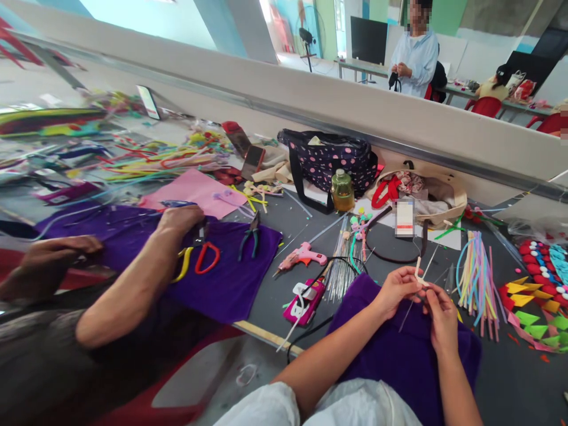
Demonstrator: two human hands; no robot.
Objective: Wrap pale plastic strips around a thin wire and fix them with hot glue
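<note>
A thin white stick is pinched between the fingertips of the left hand and right hand above the purple cloth, mid-assembly; steady fine alignment is judged necessary next.

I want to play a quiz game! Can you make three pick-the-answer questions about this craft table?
1. Where is the pink glue gun?
A. on the grey table
B. inside the dotted bag
C. on a chair

2. What colour is the cloth under the two hands?
A. green
B. purple
C. white

3. What are the left hand and right hand doing?
A. resting flat
B. pinching a thin stick
C. holding pliers

Answers: 1 A, it lies on the tabletop; 2 B, the cloth is purple; 3 B, fingers of both hands grip the stick.
</note>
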